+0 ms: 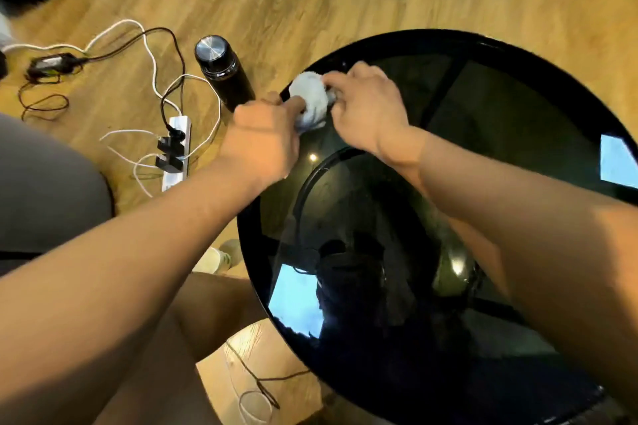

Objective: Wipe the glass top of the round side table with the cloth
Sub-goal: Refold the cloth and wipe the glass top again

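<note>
Head view: with cloth (310,103) bunched at 10 o'clock rim of glass (500,128), gripped by left hand (262,141) and right hand (366,107), flatten into a pad, then sweep toward 4 o'clock in overlapping strokes

Bare forearms (518,203) and knee (207,314) — a whitish shoe (216,259), perhaps green-trimmed.

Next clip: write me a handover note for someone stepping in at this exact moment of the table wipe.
Left hand: grips the bunched cloth.
Right hand: grips the same cloth from the other side.
Cloth: at the far-left edge of the glass top.
Done: reflections hide smears, so I cannot tell how much is wiped.
Left: probably sweep the cloth across the rest of the top.
</note>
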{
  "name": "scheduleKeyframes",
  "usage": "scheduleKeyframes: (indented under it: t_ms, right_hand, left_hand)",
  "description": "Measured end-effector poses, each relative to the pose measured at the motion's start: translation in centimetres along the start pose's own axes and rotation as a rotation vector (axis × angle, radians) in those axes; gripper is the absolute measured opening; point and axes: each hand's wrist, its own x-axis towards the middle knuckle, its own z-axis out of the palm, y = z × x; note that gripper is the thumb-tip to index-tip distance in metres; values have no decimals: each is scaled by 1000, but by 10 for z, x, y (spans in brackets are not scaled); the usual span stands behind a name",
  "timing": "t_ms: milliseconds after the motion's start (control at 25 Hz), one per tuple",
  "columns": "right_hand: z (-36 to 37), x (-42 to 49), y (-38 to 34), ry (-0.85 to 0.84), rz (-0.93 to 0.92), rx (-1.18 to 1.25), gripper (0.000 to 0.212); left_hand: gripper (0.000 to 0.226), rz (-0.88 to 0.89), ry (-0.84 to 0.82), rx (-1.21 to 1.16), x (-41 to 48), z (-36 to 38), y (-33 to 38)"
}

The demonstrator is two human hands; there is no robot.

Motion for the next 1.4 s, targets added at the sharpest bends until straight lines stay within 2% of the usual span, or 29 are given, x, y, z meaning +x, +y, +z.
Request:
scheduleKeyframes:
  t_ms: [240,400,560,680,840,1000,1160,1280,1400]
  right_hand:
    - [-2,-154,-30,-88,-158,59,37]
    - [-22,-273,-20,-184,-250,73,32]
    - [-32,-342,-1,-229,-329,109,28]
    - [-28,-312,21,-137,-386,6,31]
    - [-35,-219,69,41,-192,-61,36]
    - [-38,-107,94,66,-16,-124,36]
    - [-31,-11,116,137,86,-104,35]
    - [-26,37,136,170,108,-134,37]
    - [-26,53,142,190,134,-122,37]
  left_hand:
    - [20,16,-98,-144,-147,-11,22]
    - [34,186,-156,-216,-229,-16,66]
    - [40,357,-126,-241,-235,-13,76]
    - [37,334,-109,-231,-207,-5,78]
    - [35,212,-59,-152,-132,0,89]
    - [28,146,38,-89,-16,10,84]
    - [21,68,36,2,80,13,78]
    - [28,78,33,71,135,12,78]
    - [29,48,20,109,154,10,82]
